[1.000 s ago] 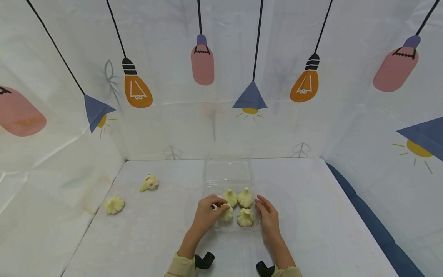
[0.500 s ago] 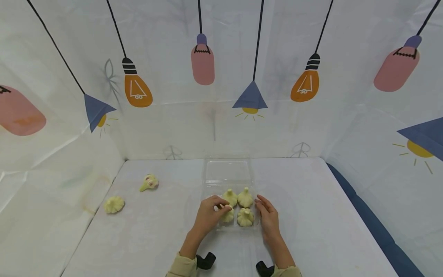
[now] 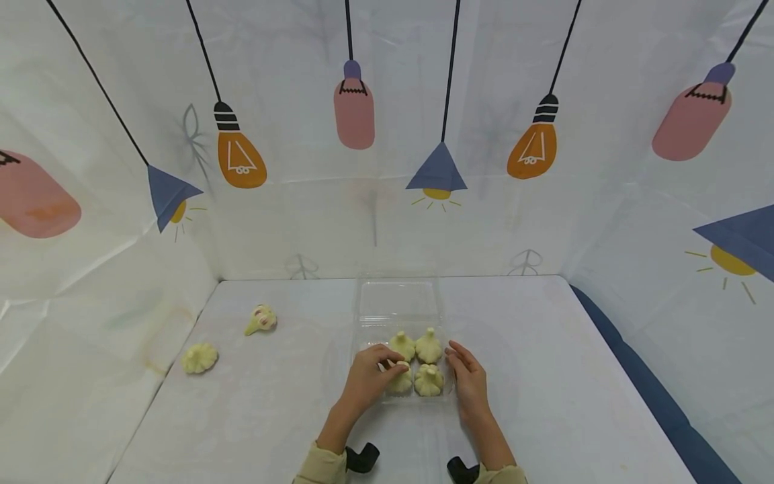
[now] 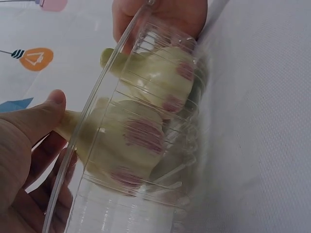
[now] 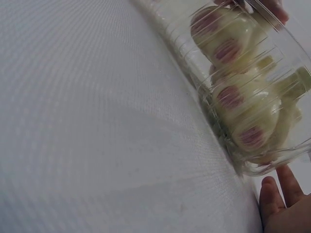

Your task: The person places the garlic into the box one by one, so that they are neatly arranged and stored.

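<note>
A clear plastic clamshell box [image 3: 397, 323] lies with its lid folded back, holding several pale garlic bulbs. My left hand [image 3: 369, 378] pinches the stem of the front-left garlic bulb [image 3: 400, 386] between thumb and fingers. That bulb [image 4: 124, 145], with purple patches, shows behind the box wall in the left wrist view. My right hand [image 3: 469, 378] is at the box's right side, fingers extended, with fingertips [image 5: 272, 194] right at the wall. Beside it sits the front-right garlic bulb [image 3: 428, 381]. Two more bulbs, one of them the back-right garlic bulb [image 3: 428, 346], fill the rear.
Two garlic bulbs lie outside the box: a garlic bulb [image 3: 199, 358] near the table's left edge and a garlic bulb [image 3: 262, 319] farther back. The white table [image 3: 556, 376] is enclosed by white sheets [image 3: 290, 222] printed with lamps.
My left hand has moved slightly to the right with the front-left garlic bulb, closer to the front-right one. The right hand stays where it was.
</note>
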The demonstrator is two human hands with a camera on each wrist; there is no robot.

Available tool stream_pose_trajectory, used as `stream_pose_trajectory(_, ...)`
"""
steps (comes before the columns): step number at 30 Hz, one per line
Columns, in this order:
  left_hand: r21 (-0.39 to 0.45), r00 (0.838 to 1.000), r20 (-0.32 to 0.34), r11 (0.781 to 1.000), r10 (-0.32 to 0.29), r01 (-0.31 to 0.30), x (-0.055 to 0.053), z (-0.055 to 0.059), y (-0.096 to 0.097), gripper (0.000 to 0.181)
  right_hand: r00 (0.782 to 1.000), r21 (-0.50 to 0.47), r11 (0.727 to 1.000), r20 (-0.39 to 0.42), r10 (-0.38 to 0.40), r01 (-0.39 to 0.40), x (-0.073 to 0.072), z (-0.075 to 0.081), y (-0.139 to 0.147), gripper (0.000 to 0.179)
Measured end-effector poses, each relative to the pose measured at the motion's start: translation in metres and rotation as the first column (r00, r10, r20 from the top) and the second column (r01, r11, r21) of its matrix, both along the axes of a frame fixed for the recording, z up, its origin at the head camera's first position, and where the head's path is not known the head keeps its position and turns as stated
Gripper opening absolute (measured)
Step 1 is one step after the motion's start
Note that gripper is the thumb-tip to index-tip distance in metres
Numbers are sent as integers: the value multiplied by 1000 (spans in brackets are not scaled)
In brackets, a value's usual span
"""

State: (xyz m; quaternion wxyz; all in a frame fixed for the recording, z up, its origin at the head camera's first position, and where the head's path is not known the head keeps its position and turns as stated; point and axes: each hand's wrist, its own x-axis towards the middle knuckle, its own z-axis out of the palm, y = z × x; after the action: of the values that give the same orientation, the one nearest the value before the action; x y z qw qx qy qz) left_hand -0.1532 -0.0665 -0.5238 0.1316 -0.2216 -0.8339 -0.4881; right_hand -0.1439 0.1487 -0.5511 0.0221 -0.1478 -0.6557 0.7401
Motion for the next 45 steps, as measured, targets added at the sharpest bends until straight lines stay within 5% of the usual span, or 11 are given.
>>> stream_pose_trajectory(45,-40,999,46,999,-25,26,1,-7,1,15,1000,13,1000,-11,4,-4,1,0,1,38)
